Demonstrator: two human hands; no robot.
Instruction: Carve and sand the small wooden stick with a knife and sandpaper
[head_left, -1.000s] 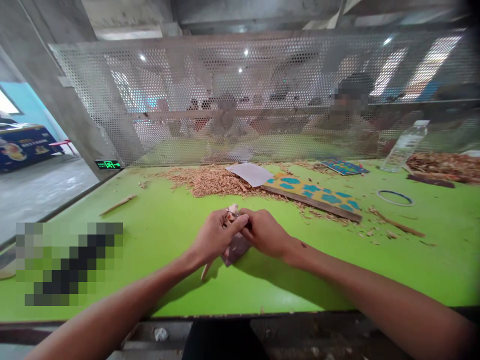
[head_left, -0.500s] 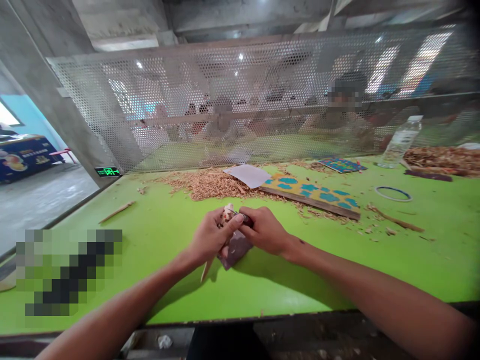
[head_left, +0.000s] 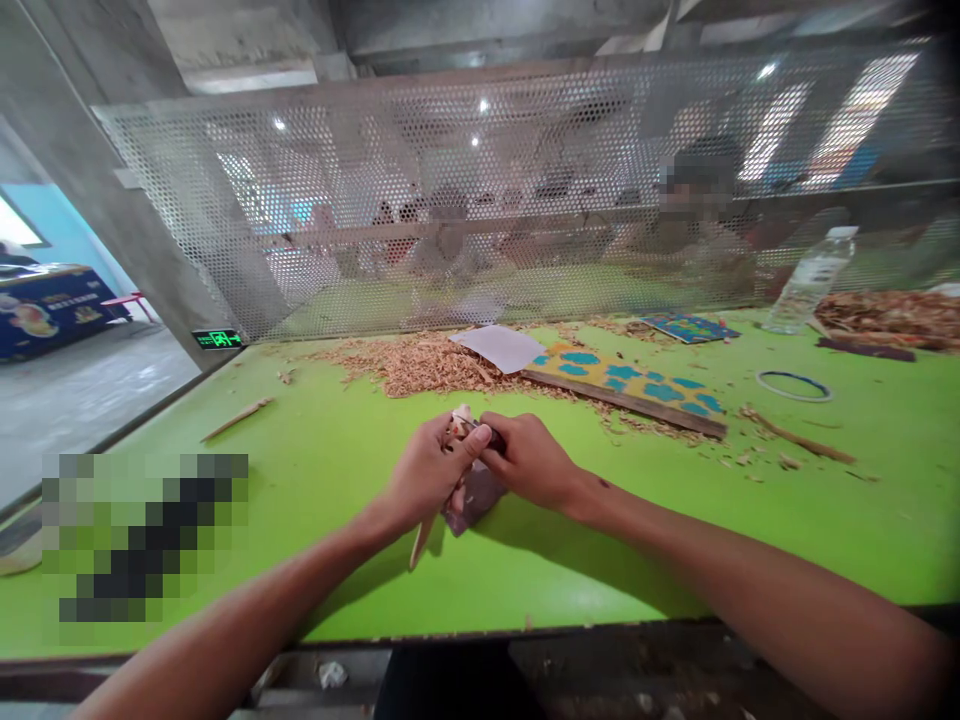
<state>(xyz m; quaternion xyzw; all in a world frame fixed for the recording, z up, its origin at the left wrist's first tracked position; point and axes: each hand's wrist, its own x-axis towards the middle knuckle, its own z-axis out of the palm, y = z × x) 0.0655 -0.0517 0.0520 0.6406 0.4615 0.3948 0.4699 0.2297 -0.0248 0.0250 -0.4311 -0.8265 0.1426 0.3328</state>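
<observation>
My left hand (head_left: 431, 465) is closed around a wooden carving (head_left: 462, 411) with a pale top; its thin stick end (head_left: 420, 545) pokes out below the palm. Close against it on the right, my right hand (head_left: 529, 455) is wrapped round the dark reddish-brown handle of a carving knife (head_left: 496, 439). My left thumb presses by the knife, where the blade is mostly hidden. Under the hands lies a dark purplish-brown flat piece (head_left: 476, 500) on the green table (head_left: 585, 590).
Wood shavings (head_left: 412, 365) heap along a perforated metal screen (head_left: 337, 220). Nearby are a white sheet (head_left: 499, 348), a yellow-and-blue painted board (head_left: 630, 382), a water bottle (head_left: 814, 280), a ring (head_left: 793, 386) and wood slivers (head_left: 238, 418). People sit beyond the screen.
Both hands keep their grip at nearly the same spot. The stick's lower end has swung slightly right, and the whole view has shifted a little.
</observation>
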